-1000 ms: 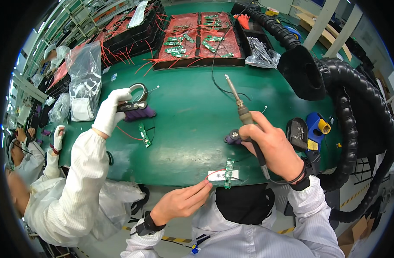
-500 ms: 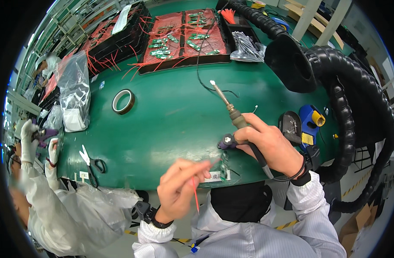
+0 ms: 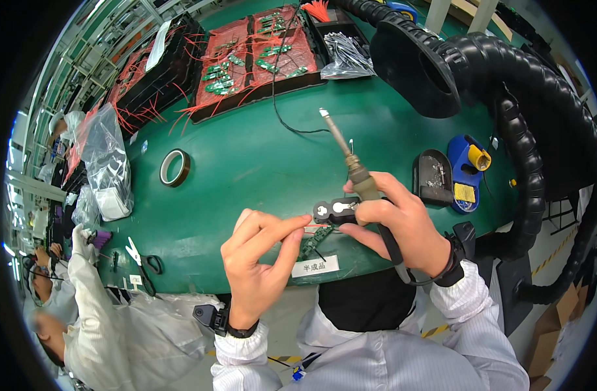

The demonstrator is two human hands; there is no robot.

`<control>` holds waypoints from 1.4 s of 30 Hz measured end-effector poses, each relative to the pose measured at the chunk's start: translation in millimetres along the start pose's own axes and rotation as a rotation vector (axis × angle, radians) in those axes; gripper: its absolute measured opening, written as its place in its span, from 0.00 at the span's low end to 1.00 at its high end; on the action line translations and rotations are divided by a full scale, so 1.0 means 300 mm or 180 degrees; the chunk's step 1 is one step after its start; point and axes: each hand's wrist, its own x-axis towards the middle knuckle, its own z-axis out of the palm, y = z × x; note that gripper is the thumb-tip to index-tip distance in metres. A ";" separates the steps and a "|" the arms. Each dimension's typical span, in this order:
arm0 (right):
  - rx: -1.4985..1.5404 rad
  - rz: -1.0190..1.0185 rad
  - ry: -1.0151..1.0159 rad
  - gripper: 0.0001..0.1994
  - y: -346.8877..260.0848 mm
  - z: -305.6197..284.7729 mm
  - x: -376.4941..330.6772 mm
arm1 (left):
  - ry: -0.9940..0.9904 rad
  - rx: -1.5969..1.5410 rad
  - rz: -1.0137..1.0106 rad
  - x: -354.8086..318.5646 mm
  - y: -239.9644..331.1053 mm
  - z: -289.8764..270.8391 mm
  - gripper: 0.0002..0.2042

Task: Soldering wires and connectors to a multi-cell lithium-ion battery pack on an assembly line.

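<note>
My left hand [image 3: 262, 254] pinches a thin red wire [image 3: 318, 226] between thumb and forefinger. The wire points right, toward a small black housing with two silvery metal contacts [image 3: 337, 210]. My right hand [image 3: 406, 225] holds a soldering iron [image 3: 359, 174] by its grip, with the tip pointing up and away. Its fingers also touch the black housing; whether they grip it or it rests on the bench I cannot tell. Just below the red wire is a green circuit board [image 3: 316, 241] with a short black lead, near a white label [image 3: 314, 266] at the bench's front edge.
A blue iron stand [image 3: 464, 159] and black tray [image 3: 432, 177] sit at right, under black ducting [image 3: 416, 72]. Boxes with red lining and circuit boards [image 3: 223, 91] stand at the back. Brown tape [image 3: 175, 168] and scissors [image 3: 142, 262] lie left, near a co-worker's sleeve [image 3: 86, 287].
The red wire has swung from hanging down to lying level beside the black housing. The housing has turned so both contacts show. My view has shifted slightly.
</note>
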 end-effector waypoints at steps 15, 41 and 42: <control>-0.0749 0.0216 0.0881 0.26 -0.201 -0.060 -0.156 | -0.0493 0.0524 0.0473 0.088 -0.039 0.042 0.09; -0.1042 0.0283 0.0784 0.10 -0.213 0.086 -0.054 | -0.0737 0.0190 0.0679 0.103 -0.099 0.033 0.12; -0.1037 0.0279 0.0777 0.10 -0.212 0.087 -0.052 | -0.0743 0.0193 0.0685 0.103 -0.102 0.032 0.12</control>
